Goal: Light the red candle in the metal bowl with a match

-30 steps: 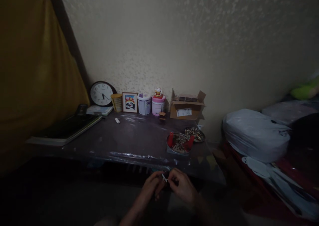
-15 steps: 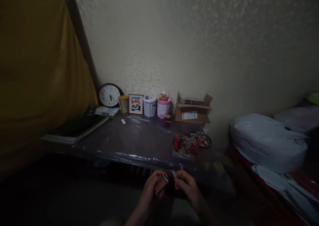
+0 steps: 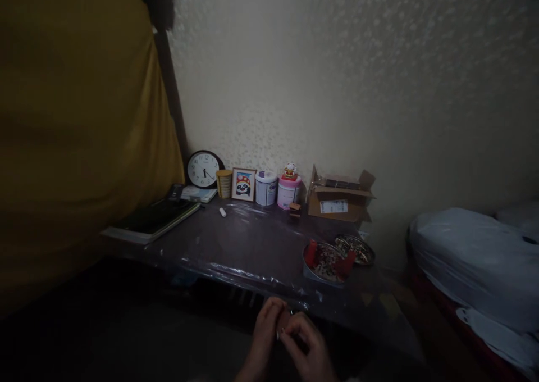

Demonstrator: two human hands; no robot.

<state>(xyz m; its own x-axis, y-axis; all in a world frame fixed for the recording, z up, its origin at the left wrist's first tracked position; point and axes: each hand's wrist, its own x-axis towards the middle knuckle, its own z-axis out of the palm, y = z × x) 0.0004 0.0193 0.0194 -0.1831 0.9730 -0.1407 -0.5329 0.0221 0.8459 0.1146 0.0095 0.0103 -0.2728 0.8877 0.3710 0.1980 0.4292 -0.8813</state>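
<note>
Low in front of the table edge, my left hand [image 3: 264, 328] is closed around a small brown box [image 3: 283, 319] that looks like a matchbox. My right hand [image 3: 309, 340] is up against it, thumb and forefinger pinched at the box's right side. A tiny pale tip [image 3: 278, 335] shows by the right fingertips, perhaps the end of a match; the dim light hides most of it. Beyond the hands, a metal bowl [image 3: 307, 271] holds dark and pale bits, with two red pieces at its rim. Behind it lies a round dish [image 3: 356, 250] of thin sticks.
Along the wall stand a clock [image 3: 205, 168], a yellow cup [image 3: 224, 184], a framed panda picture [image 3: 243, 184], two tubs [image 3: 266, 189] and an open cardboard box [image 3: 332, 205]. A dark flat book [image 3: 155, 219] lies left. White bags [image 3: 471, 264] are at right.
My hands have come together: the right fingers, earlier apart from the box, now touch it. The box has turned in my left hand. The whole view has shifted, with the table lower and further right.
</note>
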